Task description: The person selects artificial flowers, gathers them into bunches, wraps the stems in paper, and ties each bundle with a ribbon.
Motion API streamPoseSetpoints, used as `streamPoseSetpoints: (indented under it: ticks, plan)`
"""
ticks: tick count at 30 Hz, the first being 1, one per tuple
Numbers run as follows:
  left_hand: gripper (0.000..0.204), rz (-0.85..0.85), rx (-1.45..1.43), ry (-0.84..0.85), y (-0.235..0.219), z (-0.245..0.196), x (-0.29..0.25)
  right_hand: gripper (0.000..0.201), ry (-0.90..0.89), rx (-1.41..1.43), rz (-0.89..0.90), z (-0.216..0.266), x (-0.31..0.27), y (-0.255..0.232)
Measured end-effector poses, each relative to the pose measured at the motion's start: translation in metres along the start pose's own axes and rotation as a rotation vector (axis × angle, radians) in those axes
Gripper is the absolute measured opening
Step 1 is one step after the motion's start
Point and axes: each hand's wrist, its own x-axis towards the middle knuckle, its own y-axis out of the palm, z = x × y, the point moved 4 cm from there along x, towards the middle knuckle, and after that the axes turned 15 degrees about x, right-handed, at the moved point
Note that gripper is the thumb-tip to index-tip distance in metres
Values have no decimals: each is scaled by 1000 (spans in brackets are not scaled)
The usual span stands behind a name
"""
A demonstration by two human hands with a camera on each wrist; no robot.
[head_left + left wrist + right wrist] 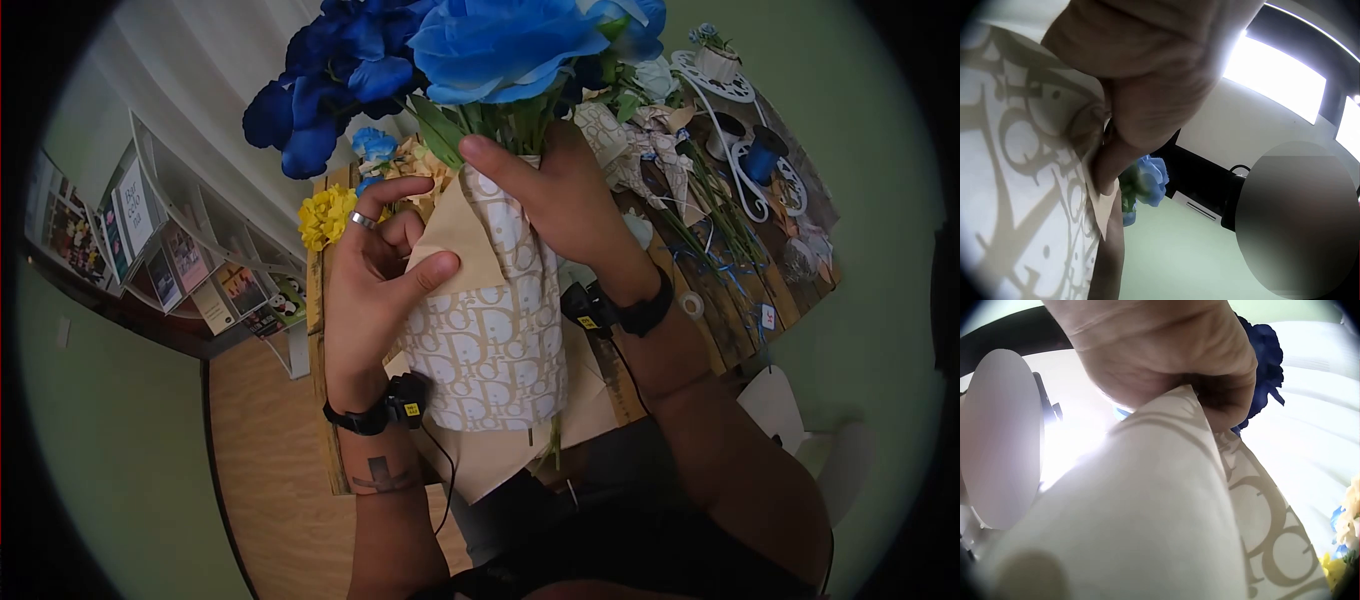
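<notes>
A bouquet of artificial blue flowers (510, 55) stands in a wrap of white and tan patterned paper (485, 350). My right hand (575, 200) grips the wrap near its top, just under the blooms, thumb across the front. At the wrap's left side, my left hand (375, 285) pinches a folded-over plain tan corner (455, 240), its thumb on the front and fingers partly hidden behind. In the left wrist view the thumb lies on the paper edge (1104, 209). In the right wrist view the fingers curl round the paper top (1175, 403). Thin green stems (556, 445) poke out below.
Yellow flowers (328, 215) and peach ones lie behind on the wooden table (725, 325). On the right are cut stems (735, 235), a blue ribbon spool (765, 155), a tape roll (690, 304) and a white scrolled stand (745, 190). A magazine rack (200, 240) stands left.
</notes>
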Motion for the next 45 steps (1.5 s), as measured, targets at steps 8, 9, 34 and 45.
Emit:
streamPoseSetpoints:
  ticks: [8,9,34,45]
  plan:
    - [62,-159,193,214,15,-7,0,34,45,49,9,5,0,2]
    - [62,-158,193,213,16,-5,0,34,78,44,21,5,0,2]
    - [23,-211,655,420,22,-15,-2,25,112,193,-33,-9,-6,11]
    - [29,-278,525,305,38,-15,-7,28,28,217,-127,-2,-6,16]
